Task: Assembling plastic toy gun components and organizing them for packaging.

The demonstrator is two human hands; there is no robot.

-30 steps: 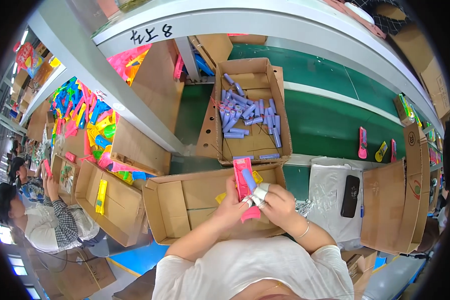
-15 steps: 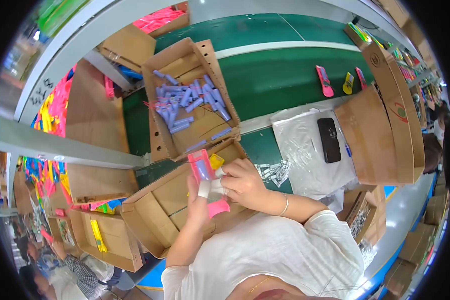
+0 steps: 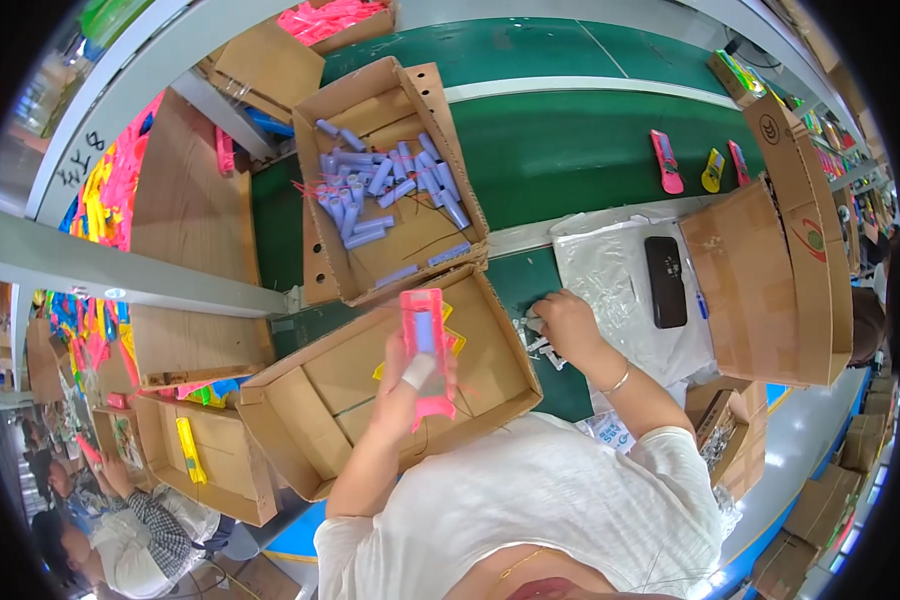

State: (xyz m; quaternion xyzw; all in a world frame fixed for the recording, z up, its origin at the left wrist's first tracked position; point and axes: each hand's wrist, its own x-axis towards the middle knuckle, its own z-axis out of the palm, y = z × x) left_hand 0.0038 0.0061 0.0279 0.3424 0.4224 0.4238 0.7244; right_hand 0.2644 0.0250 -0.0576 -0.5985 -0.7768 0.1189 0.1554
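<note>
My left hand (image 3: 398,395) is closed around a pink plastic housing (image 3: 436,352), held upright above a cardboard box. A purple cylindrical battery cell (image 3: 425,332) lies inside the housing. White wrapping covers a finger or thumb of this hand. Within the box below, yellow plastic housings (image 3: 457,343) show partly behind the pink one. To the right, my right hand (image 3: 568,325) is down at a small pile of white and silvery metal parts (image 3: 552,357). Its fingertips are drawn together, and whatever is between them is too small to make out.
An open carton (image 3: 327,293) of purple battery cells with wires stands beyond the near box (image 3: 288,455). At right, a black phone-like object (image 3: 666,282) and blue pen (image 3: 702,305) lie by white plastic sheeting (image 3: 600,270). A tall carton (image 3: 740,280) borders them. Another person (image 3: 140,550) sits lower left.
My right hand has left the pink housing and moved right to the metal parts. My left hand keeps the housing, now turned more upright. The view has shifted slightly.
</note>
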